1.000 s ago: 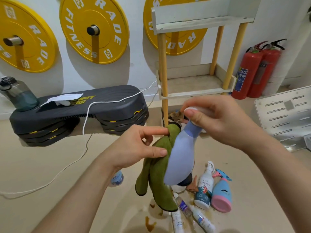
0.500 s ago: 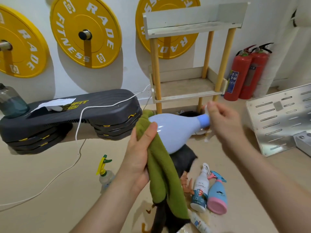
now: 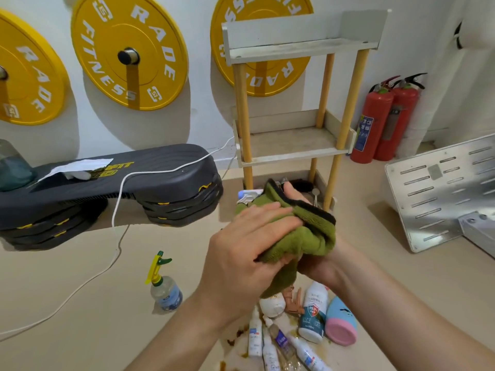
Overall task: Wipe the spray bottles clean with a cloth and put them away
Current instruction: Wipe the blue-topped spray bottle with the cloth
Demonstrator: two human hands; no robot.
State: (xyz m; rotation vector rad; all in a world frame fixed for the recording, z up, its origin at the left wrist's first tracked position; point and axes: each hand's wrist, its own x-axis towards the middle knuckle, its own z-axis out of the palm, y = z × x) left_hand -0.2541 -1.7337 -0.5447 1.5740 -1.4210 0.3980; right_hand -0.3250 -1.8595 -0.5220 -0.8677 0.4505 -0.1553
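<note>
The spray bottle (image 3: 247, 195) is up between both hands, almost all hidden in the green cloth (image 3: 308, 236). Only its white top pokes out at the far left, so it seems to lie from near right to far left. The left hand (image 3: 249, 245) pinches the cloth from on top, thumb under it, and the right hand (image 3: 314, 262) curls round the wrapped bottle from below. The shelf (image 3: 294, 153) stands just behind them, nothing between, and more bottles (image 3: 312, 317) lie on the floor below.

White wall (image 3: 201, 36) with yellow weight plates (image 3: 150, 84); beige floor (image 3: 67, 263); wooden shelf rack (image 3: 292, 145)
</note>
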